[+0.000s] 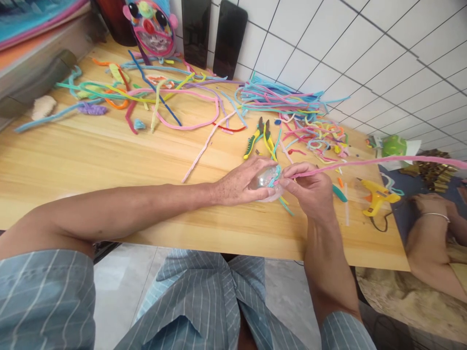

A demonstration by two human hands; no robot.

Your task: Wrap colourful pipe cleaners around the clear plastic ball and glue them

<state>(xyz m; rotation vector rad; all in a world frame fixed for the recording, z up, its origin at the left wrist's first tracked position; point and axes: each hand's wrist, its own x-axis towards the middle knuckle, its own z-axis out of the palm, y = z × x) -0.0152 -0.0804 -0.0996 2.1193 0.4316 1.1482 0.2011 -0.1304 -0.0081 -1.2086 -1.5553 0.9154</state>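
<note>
My left hand rests on the wooden table with its fingers closed round a small clear plastic ball wrapped in teal pipe cleaner. My right hand pinches the end of a long pink pipe cleaner against that ball. The pink strand runs off to the right, above the table. Both hands meet near the table's front edge.
Pliers with yellow-green handles lie just beyond the hands. Loose pipe cleaners cover the table's back half. A yellow glue gun lies at the right. A pipe-cleaner face and two dark phones lean on the tiled wall. Another person's arm is at the right.
</note>
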